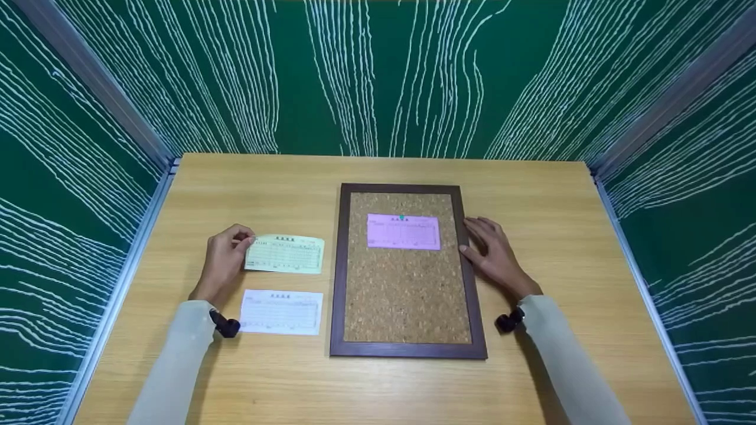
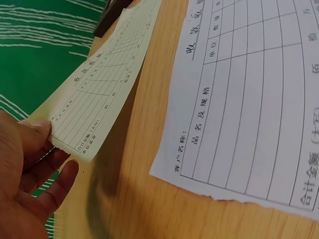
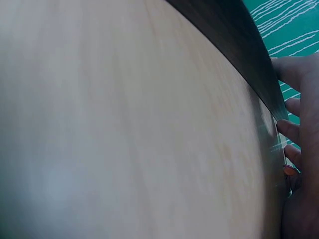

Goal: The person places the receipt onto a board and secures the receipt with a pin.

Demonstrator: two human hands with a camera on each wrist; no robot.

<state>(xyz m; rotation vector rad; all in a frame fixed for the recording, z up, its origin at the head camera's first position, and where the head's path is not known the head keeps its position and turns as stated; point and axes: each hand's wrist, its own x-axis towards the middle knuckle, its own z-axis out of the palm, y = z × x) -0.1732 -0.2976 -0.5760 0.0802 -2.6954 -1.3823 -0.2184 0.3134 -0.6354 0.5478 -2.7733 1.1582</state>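
My left hand [image 1: 227, 260] pinches the left edge of a pale green receipt slip [image 1: 284, 255] between thumb and index finger. In the left wrist view the slip tilts up off the table. Below it in the head view lies a white receipt slip [image 1: 282, 313], flat on the wood. A cork board [image 1: 407, 301] with a dark brown frame lies to the right of both slips. On its upper part is a pink receipt slip [image 1: 404, 233] with a green pushpin [image 1: 401, 218] at its top edge. My right hand [image 1: 493, 254] rests with its fingertips against the frame's right side.
The wooden table [image 1: 283, 383] carries the board and slips. Green walls [image 1: 396, 77] with white wavy lines enclose its back and sides, and metal posts [image 1: 112, 77] stand at the back corners. A small dark camera [image 1: 225, 324] is on each wrist.
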